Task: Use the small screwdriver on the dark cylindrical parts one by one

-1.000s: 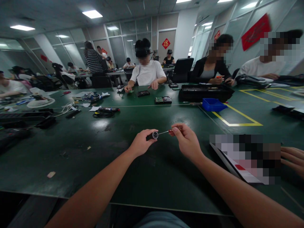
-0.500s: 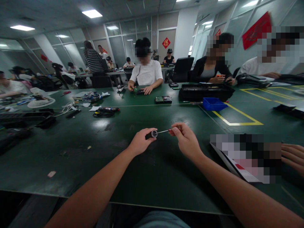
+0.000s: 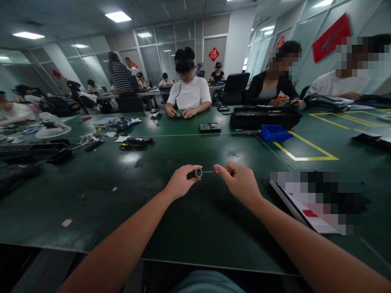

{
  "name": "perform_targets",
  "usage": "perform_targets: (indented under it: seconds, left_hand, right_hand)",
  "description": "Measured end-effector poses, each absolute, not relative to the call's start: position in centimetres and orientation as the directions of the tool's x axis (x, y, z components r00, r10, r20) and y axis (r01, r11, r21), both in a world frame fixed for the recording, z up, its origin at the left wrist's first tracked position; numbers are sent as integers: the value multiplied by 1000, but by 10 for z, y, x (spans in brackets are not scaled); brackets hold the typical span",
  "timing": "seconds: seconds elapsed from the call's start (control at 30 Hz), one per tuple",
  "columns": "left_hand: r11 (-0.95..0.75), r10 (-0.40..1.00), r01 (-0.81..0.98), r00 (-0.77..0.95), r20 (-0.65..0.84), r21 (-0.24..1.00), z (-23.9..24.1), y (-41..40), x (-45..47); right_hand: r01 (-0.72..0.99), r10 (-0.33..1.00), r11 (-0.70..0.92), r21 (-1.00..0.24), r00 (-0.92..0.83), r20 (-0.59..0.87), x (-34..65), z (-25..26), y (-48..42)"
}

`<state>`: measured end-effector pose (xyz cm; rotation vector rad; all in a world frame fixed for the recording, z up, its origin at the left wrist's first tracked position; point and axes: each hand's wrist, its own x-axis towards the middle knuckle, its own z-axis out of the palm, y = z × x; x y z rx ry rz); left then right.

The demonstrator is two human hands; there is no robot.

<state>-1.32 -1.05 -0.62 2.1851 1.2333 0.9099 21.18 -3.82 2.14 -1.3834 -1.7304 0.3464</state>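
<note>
My left hand is closed around a small dark cylinder, whose round end with a silvery rim faces right and toward me. The fingers hide the rest of it. My right hand is closed on a thin screwdriver with a red tip to its handle; most of the handle is hidden in the fist. Its metal shaft runs level to the cylinder's rimmed end. Whether the tip sits inside or just against the end I cannot make out. Both hands are above the green table.
A pixelated white-edged sheet or booklet lies right of my right forearm. Farther back are a blue bin, a long black tray, a circuit-board device and coiled black cables. Across the table a person handles small parts.
My right hand has turned on the screwdriver, its thumb now stretched further left along the handle. My left hand and the cylinder stay nearly still. Another person's hand at the right has left the view.
</note>
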Motion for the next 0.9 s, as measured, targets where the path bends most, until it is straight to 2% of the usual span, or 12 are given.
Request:
perform_targets:
  seconds: [0.13,0.33,0.57,0.77,0.9]
  left_hand:
    - [-490,869,562,374,324,667,-8,-10,-14]
    - [-484,872,540,368,324,689,-6,-11,-12]
    - [-489,869,550,373,325,678,-8,-10,-13]
    - [-476,875,553,377,303,684,-6,-10,-13]
    - [-465,879,559,384,283,687,-6,-11,-12]
  right_hand:
    - [619,892,387,-683,-65,446,212,21,-39]
    - [514,834,538,-668,-211,509,212,22,-42]
    - [613,912,394,-684,-168,374,212,29,-44]
    - [563,879,467,-682,-211,427,211,26,-45]
    - [549,887,454,-702,-201,416,209,26,-46]
